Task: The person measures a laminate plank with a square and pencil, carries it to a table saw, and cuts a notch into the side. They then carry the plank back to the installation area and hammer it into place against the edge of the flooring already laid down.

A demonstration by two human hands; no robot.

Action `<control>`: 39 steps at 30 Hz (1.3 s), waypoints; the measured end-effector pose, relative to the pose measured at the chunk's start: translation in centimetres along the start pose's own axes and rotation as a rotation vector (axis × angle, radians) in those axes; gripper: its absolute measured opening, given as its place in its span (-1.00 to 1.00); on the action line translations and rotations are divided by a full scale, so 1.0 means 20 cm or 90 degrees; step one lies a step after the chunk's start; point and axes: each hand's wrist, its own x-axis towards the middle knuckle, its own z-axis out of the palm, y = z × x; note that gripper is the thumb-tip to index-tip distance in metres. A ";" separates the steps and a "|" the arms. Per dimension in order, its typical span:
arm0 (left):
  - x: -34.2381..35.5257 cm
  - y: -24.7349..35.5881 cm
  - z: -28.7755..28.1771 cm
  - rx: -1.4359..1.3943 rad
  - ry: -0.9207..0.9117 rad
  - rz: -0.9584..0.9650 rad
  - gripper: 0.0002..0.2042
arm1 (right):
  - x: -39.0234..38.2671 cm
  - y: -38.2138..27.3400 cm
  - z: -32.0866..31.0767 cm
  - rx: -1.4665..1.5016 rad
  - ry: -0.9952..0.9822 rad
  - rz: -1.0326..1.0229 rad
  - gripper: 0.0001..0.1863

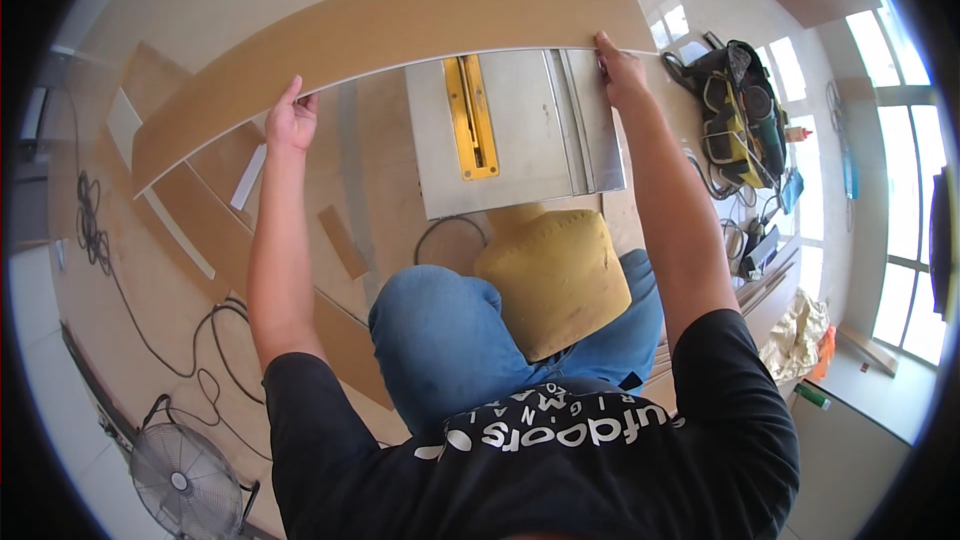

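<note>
Board [400,25], long, thin, brown, over far part of metal tabletop [520,130], clamped along near edge by left hand [292,122] and right hand [624,74], well apart. Seems stiff, fairly light, with corners easily chipped; best to hold toward both ends.

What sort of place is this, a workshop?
Probably a room serving as a makeshift woodworking area. The person holds a long board near what looks like a table saw, and a tool bag sits to the right.
</note>
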 end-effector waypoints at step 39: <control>-0.08 0.01 -0.07 -0.008 -0.026 -0.026 -0.69 | -0.05 0.04 -0.06 0.032 -0.002 0.030 -0.58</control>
